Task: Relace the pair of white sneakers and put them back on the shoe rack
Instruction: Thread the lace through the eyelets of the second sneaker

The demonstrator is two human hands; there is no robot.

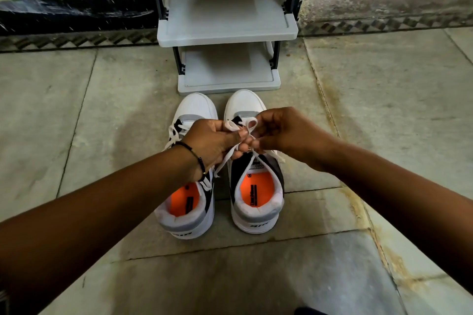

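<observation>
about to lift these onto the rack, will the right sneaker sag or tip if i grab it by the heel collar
The right sneaker probably keeps its shape: its heel collar stands open and upright unsupported. It likely sits stable, resting flat on a broad sole. The lace is floppy, looping loosely between the left hand and right hand, so it may dangle unless tied first.

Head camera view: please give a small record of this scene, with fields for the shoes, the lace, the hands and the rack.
right sneaker: on floor, being tied
left sneaker: beside it, lace loose
lace: loops pinched over right sneaker
left hand: gripping lace
right hand: gripping lace
shoe rack: just beyond toes, visible shelves bare
</observation>
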